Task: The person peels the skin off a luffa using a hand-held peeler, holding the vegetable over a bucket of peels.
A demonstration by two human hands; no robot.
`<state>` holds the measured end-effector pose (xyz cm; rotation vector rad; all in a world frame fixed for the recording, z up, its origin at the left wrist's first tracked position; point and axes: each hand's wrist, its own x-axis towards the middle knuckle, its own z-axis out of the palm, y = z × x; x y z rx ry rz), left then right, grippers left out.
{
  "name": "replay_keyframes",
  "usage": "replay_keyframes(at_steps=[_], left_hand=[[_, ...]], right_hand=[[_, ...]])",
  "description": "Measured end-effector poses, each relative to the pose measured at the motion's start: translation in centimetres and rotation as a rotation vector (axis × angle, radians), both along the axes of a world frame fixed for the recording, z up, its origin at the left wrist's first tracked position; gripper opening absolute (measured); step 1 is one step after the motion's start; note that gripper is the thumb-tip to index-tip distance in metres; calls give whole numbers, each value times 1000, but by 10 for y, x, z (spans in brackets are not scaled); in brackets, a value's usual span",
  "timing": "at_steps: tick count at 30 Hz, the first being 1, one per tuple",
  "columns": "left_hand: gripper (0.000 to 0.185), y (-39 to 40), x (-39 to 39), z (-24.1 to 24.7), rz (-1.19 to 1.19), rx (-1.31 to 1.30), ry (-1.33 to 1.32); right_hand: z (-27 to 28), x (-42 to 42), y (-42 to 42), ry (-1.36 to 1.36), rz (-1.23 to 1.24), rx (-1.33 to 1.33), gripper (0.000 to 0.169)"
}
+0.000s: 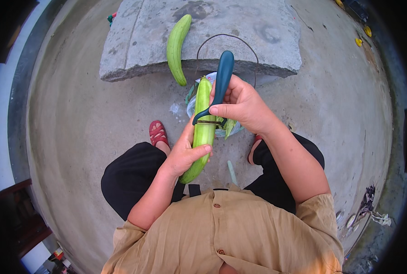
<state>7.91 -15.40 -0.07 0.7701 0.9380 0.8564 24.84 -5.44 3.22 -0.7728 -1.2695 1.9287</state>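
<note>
My left hand [188, 152] grips a long green gourd [203, 137] from below, its thumb across the near half. Paler, peeled-looking strips run along the gourd's upper side. In my right hand [243, 102] is a dark teal Y-shaped peeler [223, 77], handle pointing away from me. The peeler's blade lies across the middle of the gourd. Beneath my hands stands a container with a plastic liner [237, 130] and a thin arched handle [229, 34]; green peelings [230, 127] show in it. My hands and the gourd hide much of this container.
A second long green gourd [178, 48] rests on a rough stone slab [145, 41], one end over its near edge. On the concrete floor [87, 102] a pale green strip [232, 173] lies between my feet. Small yellow objects [358, 42] lie at the far right.
</note>
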Motion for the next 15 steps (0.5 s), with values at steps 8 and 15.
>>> replay_keyframes(at_steps=[8,15], left_hand=[[74,-3,0,-1,-56,-55,-4],[90,-4,3,3,-114,-68,-50]], right_hand=[[-8,1,3,-25,24,14,29],[-6,6,14,-12,-33,8,28]])
